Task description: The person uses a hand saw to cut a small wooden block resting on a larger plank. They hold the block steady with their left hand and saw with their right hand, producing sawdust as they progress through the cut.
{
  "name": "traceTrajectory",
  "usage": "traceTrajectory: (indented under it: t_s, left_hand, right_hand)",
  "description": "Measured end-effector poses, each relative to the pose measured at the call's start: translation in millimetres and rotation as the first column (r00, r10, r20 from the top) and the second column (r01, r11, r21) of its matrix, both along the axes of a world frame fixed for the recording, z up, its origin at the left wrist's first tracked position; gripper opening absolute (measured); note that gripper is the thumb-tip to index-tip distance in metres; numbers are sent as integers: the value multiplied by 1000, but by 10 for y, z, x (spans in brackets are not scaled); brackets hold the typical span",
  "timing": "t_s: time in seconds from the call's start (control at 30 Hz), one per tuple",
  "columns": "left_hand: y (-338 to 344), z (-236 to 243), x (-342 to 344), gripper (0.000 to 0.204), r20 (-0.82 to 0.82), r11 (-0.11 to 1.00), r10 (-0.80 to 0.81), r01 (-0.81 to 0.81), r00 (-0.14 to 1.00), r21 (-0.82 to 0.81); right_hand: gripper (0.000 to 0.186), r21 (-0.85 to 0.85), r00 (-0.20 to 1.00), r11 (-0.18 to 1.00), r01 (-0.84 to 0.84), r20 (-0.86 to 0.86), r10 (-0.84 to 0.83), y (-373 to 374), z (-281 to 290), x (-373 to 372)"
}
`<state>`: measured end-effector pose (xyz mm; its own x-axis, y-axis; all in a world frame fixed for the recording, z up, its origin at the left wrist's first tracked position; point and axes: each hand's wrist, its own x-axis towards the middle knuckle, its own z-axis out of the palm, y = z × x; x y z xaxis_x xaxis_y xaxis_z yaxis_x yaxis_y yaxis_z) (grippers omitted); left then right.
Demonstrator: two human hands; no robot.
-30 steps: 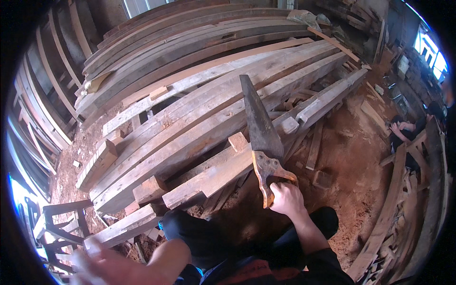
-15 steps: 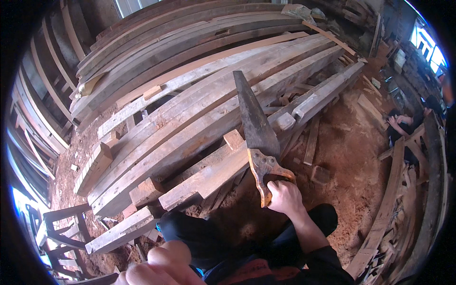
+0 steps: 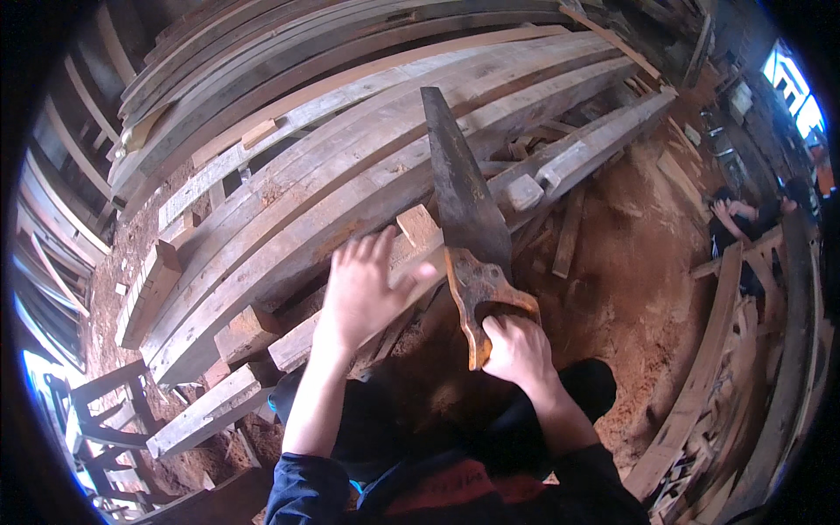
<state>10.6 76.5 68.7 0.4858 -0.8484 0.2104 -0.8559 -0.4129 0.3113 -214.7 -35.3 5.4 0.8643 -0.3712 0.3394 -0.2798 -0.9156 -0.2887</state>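
Observation:
A hand saw [image 3: 466,188] with a worn wooden handle is gripped in my right hand [image 3: 518,352], its dark blade pointing away from me. The blade lies across a notched timber [image 3: 302,343], and whether its teeth touch the wood I cannot tell. Over that same timber is my left hand [image 3: 360,289], fingers spread and slightly blurred, holding nothing. It hides part of the timber, so contact is unclear. A small wood block [image 3: 418,226] sits between the left fingertips and the blade.
Long beams [image 3: 350,188] are stacked beyond the saw. A wood stand [image 3: 105,424] is at the lower left. Scrap planks [image 3: 700,411] pile at the right, near another person's hands [image 3: 728,210]. Reddish sawdust covers the ground [image 3: 604,262].
My left hand has come up from the lower left edge and stretched forward over the notched timber. The right hand still holds the saw at nearly the same place. The view has shifted slightly.

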Motion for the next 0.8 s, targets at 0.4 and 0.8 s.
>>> traceTrajectory:
  t_s: [0.4,0.8]
  left_hand:
    - [-88,-481,-99,58,23,986,-153,151,988,65]
    - [-71,-304,-29,42,13,995,-24,23,1000,99]
  right_hand:
    - [25,13,998,1000,-9,58,8,-55,-15,-85]
    - [21,533,819,803,-267,564,-102,-288,-13,-519]
